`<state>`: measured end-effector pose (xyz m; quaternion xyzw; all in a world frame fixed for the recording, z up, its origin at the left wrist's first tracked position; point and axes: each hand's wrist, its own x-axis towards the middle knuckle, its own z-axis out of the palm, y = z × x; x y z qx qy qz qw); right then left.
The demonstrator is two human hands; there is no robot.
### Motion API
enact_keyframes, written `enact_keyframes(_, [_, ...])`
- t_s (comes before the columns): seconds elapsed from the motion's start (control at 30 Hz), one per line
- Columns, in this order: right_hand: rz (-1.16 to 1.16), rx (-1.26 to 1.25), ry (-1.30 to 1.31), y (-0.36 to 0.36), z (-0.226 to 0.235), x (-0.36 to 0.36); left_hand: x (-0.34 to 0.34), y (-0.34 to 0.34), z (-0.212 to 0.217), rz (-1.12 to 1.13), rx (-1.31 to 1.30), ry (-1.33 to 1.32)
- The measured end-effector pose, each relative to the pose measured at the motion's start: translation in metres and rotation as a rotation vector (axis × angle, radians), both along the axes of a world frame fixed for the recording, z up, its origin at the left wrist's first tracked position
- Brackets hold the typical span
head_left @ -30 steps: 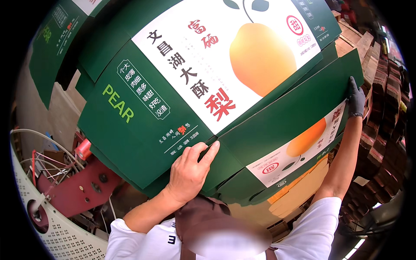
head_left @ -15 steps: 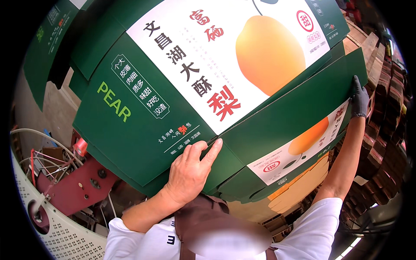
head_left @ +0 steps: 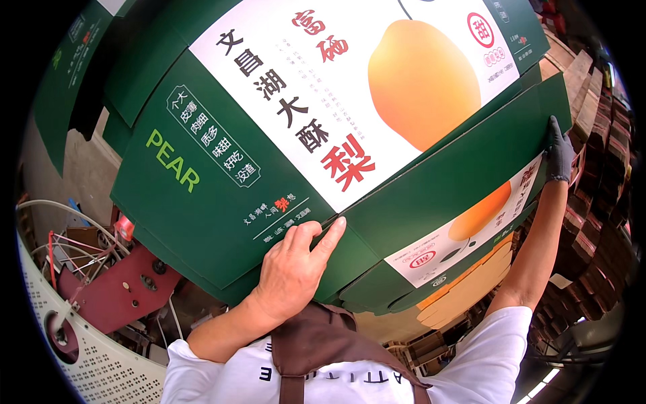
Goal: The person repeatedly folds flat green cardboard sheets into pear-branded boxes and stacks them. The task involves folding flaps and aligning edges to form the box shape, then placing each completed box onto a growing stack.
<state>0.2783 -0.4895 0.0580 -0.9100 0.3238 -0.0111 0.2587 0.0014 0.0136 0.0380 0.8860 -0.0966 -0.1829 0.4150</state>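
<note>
A large green flat carton (head_left: 222,128), printed with a yellow pear on a white panel, fills the upper middle. Along its lower right side lies another green carton (head_left: 431,182), with flaps and a smaller pear picture. My bare left hand (head_left: 293,266) is closed at the meeting edges of the two, thumb stretched along the cardboard and some fingertips hidden. At the far right, my right hand (head_left: 558,151) in a dark grey glove grips the end of the lower carton, fingers pointing up along it.
A maroon machine plate (head_left: 118,286) and a pale perforated panel (head_left: 111,370) stand at the lower left, near a red tape roll (head_left: 124,227). Stacks of cardboard (head_left: 599,215) line the right side. Another green carton piece (head_left: 64,87) is at the upper left.
The upper carton has shifted slightly left, and its pear picture looks a little bigger. Both hands stay almost where they were. More of my brown apron shows at the bottom.
</note>
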Motion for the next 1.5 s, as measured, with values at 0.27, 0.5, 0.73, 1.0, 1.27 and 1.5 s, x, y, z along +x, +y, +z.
enact_keyframes(0.27, [0.030,0.017,0.000,0.004,-0.005,0.003,0.003,0.003,0.000,-0.012,-0.015,0.043])
enact_keyframes(0.5, [0.109,-0.057,-0.033,-0.007,-0.021,-0.006,0.006,0.003,0.000,-0.066,0.020,0.094])
enact_keyframes(0.73, [0.043,0.028,-0.153,0.015,-0.028,-0.009,0.008,-0.001,0.011,-0.066,0.031,0.162])
enact_keyframes(1.0, [0.030,0.004,-0.140,0.015,-0.034,-0.008,0.010,-0.004,0.014,-0.056,0.038,0.111])
enact_keyframes(1.27, [0.031,-0.047,-0.087,0.019,-0.035,-0.008,0.008,-0.002,0.016,-0.076,0.076,0.154])
enact_keyframes(1.5, [0.044,-0.075,-0.076,0.021,-0.037,-0.007,0.008,-0.003,0.017,-0.076,0.063,0.155])
